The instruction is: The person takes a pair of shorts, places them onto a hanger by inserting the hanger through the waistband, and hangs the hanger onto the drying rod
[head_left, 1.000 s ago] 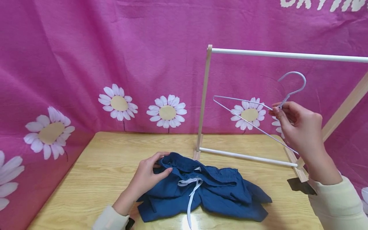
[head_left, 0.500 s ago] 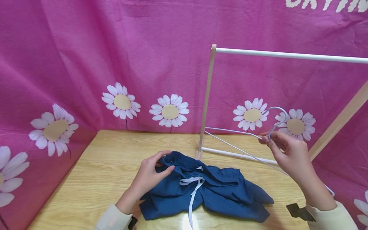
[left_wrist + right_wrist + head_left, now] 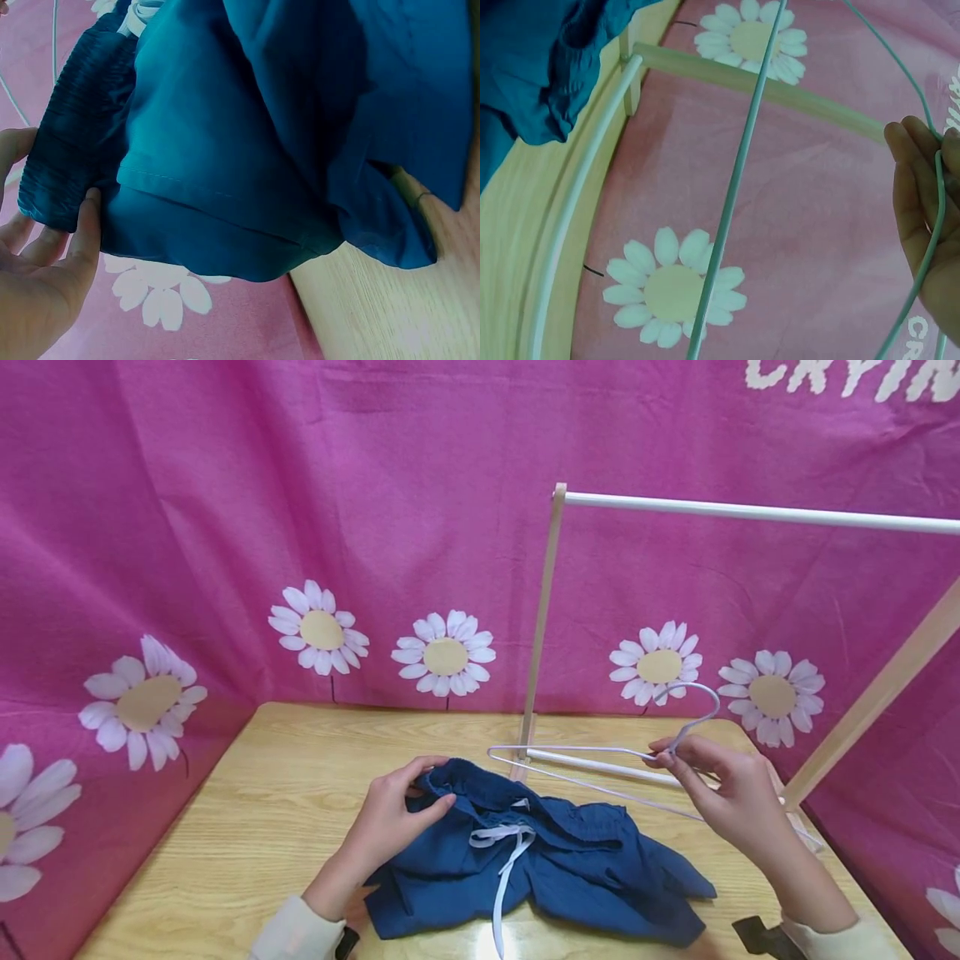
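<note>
Pink backdrop (image 3: 420, 485), cropped "CRYIN" lettering (image 3: 852, 380), blue shorts (image 3: 570, 868) in left fingers' (image 3: 433, 812) grip, hanger (image 3: 682, 732) in right fingers' (image 3: 686, 778) pinch.

Behind everything we see a magenta fabric backdrop (image 3: 420, 485), creased and folded, which also wraps round both sides. White daisies with pale yellow centres are printed on it: we count four along the back, from the leftmost daisy (image 3: 321, 629) to the rightmost daisy (image 3: 772, 696), two more on the left side, and a cut-off one at the right edge. White lettering (image 3: 853, 375) runs out of view at the top right; we read "CRYIN". Below lies a light wood-grain tabletop (image 3: 285, 793) with rounded far corners. On its right part we find a garment rack (image 3: 550, 577) with pale wooden posts, a white top rail (image 3: 757, 512) and a white lower rail (image 3: 585, 763).
</note>
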The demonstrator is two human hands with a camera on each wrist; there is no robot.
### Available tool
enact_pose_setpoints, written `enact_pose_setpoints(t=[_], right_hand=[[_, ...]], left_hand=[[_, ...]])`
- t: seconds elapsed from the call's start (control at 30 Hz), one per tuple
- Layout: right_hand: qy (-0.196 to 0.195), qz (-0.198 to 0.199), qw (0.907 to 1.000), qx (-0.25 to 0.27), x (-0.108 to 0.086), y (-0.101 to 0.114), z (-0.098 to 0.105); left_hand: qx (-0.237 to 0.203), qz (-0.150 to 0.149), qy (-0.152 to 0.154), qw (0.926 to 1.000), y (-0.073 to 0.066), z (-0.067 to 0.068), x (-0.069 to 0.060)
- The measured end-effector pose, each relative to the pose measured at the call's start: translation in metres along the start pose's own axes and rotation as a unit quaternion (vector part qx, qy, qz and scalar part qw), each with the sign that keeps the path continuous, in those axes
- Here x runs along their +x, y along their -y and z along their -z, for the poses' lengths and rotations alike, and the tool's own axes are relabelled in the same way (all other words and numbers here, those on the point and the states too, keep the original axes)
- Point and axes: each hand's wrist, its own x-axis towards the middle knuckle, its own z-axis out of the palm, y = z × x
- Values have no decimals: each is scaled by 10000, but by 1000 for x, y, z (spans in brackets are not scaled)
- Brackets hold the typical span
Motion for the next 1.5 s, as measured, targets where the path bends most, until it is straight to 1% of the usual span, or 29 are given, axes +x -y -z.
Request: enact_pose_setpoints(t=[0.07, 0.27, 0.4, 0.5, 0.77, 0.93, 1.0, 1.17, 1.2, 1.27, 1.33, 1.4, 1.43, 1.5], right_hand=[[62, 122, 9998, 135, 0, 0, -4], [301, 242, 9978, 537, 0, 4, -17], [352, 337, 9974, 530, 1, 6, -23], [390, 334, 9974, 499, 2, 7, -26], [586, 288, 9952, 731, 5, 5, -42], [729, 252, 9929, 901, 6, 4, -54], [739, 257, 9927, 917, 7, 3, -58], [690, 268, 9937, 844, 8, 3, -63], [685, 253, 9938, 844, 8, 3, -63], [693, 216, 9937, 856, 8, 4, -64], [687, 148, 9936, 881, 9, 5, -64], [673, 127, 9934, 921, 9, 6, -65], [666, 130, 9933, 939, 9, 6, -65], [647, 173, 9933, 946, 10, 7, -66]], left_hand=[[35, 45, 9, 10000, 0, 0, -1], [96, 225, 66, 9997, -2, 1, -2], [89, 253, 111, 9996, -3, 2, -2], [125, 239, 128, 9996, -3, 2, -2], [319, 94, 68, 9994, -4, 4, -2], [279, 50, 101, 9995, -4, 3, -1], [227, 22, 149, 9996, -4, 3, -1], [153, -100, 416, 9990, -5, 3, 0], [211, -123, 412, 9989, -5, 4, 0], [488, -178, 242, 9984, -6, 3, 0], [843, -276, -61, 9960, -7, 3, 0], [1105, -379, -346, 9926, -8, 3, 1], [1146, -430, -422, 9916, -8, 3, 1], [1003, -498, -368, 9930, -9, 3, 3]])
